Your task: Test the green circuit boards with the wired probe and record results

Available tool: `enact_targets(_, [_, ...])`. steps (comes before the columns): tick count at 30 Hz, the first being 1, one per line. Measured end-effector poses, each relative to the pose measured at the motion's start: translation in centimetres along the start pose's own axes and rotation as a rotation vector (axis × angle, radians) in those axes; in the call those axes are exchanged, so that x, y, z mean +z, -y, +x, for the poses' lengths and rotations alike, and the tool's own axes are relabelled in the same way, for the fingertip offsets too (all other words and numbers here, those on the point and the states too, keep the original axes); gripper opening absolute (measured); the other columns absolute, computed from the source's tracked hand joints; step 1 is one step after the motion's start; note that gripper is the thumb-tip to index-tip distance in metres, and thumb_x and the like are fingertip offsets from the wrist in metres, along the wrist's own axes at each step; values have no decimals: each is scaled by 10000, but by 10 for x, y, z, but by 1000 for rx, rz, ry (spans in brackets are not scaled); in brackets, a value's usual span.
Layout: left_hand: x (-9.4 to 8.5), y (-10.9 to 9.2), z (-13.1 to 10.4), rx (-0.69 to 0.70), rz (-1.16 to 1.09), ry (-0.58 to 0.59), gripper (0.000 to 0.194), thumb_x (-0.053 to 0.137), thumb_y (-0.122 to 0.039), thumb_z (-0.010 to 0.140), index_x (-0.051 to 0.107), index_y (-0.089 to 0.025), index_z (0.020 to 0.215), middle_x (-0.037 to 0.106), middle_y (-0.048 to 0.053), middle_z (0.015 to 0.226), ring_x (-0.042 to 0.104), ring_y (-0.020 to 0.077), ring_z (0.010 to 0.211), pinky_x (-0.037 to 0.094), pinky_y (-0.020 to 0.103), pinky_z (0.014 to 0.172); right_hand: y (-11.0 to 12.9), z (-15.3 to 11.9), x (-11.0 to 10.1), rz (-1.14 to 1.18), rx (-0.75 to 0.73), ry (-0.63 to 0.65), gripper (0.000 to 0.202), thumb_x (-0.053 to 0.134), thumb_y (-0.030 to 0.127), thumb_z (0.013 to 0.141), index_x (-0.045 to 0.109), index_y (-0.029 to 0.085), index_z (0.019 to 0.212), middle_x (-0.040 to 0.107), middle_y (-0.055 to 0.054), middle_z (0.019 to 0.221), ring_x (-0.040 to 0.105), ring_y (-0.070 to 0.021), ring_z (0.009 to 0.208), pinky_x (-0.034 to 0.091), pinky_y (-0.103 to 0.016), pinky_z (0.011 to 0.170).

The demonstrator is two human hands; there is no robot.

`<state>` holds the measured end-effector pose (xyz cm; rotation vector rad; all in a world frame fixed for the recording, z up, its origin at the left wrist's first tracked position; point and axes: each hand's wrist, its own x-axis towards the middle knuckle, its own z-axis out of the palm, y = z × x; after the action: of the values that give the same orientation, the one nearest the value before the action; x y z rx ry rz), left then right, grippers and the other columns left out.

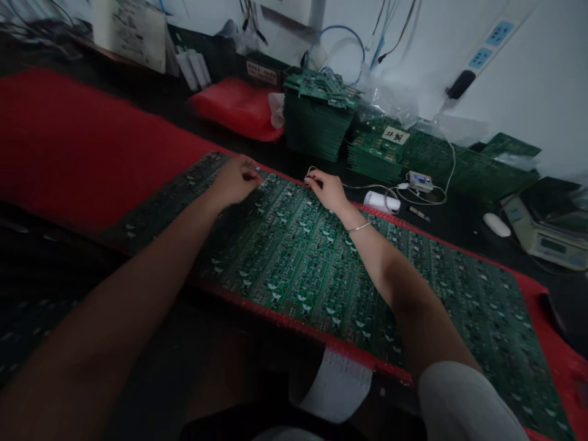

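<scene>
Rows of green circuit boards (298, 245) lie edge to edge on a red sheet in front of me. Over their far left part, my left hand (236, 180) is closed in a pinch, with a tiny whitish piece (258, 169) at its fingertips; its kind is too small to make out. My right hand (327, 188) hovers at the far edge of the boards, fingers pinched on the end of a thin pale wire (362, 186). The wire runs right toward a small white box (419, 181) with a display. Whatever tip the wire has is hidden by the fingers.
Behind the boards rise a tall stack of boards (316, 122) and a lower, labelled stack (374, 156). A white roll (382, 201), a white mouse-shaped object (497, 225) and a scale (549, 236) stand to the right. Red bubble wrap (92, 147) covers the left.
</scene>
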<state>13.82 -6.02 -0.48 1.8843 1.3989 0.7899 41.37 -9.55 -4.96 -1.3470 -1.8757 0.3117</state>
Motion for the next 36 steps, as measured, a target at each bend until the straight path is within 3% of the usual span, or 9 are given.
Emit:
enact_targets(7, [5, 1, 11, -62, -11, 49, 292, 734, -153, 755, 564, -207, 986, 765, 45, 917, 726, 213, 866, 541, 333, 843, -2, -1, 2, 83, 36, 12, 254, 563, 400, 1029, 655, 214, 882, 746, -41, 841, 698, -200, 784, 516, -322, 825])
enact_targets(17, [17, 1, 19, 14, 129, 81, 320, 711, -139, 756, 598, -181, 1052, 768, 50, 931, 739, 255, 914, 553, 376, 920, 2, -2, -1, 43, 40, 32, 250, 555, 390, 1034, 657, 214, 888, 743, -37, 847, 693, -195, 796, 490, -296, 806])
enact_targets(23, [23, -1, 15, 113, 230, 85, 375, 592, -34, 787, 606, -170, 1136, 744, 49, 930, 723, 237, 942, 535, 370, 971, 3, -2, 1, 19, 49, 26, 227, 565, 371, 1034, 670, 221, 902, 742, -38, 843, 690, -197, 789, 492, -299, 801])
enact_targets(27, [18, -6, 6, 256, 393, -37, 414, 655, -121, 816, 601, -172, 1223, 698, 119, 1238, 681, 276, 1130, 515, 403, 1042, 2, -2, 3, 27, 57, 5, 217, 575, 355, 1031, 671, 217, 894, 748, -48, 848, 700, -208, 813, 502, -306, 818])
enact_targets(29, [13, -7, -4, 285, 434, -49, 409, 604, -167, 886, 579, -187, 1293, 713, 109, 1239, 679, 281, 1148, 518, 410, 1043, 2, -3, 3, 37, 57, 6, 197, 580, 320, 1023, 665, 211, 883, 750, -44, 849, 706, -205, 807, 503, -307, 824])
enact_targets(36, [10, 1, -36, 364, 616, 172, 491, 450, -191, 970, 504, -150, 1456, 715, 129, 1339, 653, 321, 1264, 513, 440, 1084, 13, 12, -3, -53, 6, -21, 180, 601, 312, 1015, 675, 208, 889, 740, -43, 844, 695, -214, 820, 482, -311, 820])
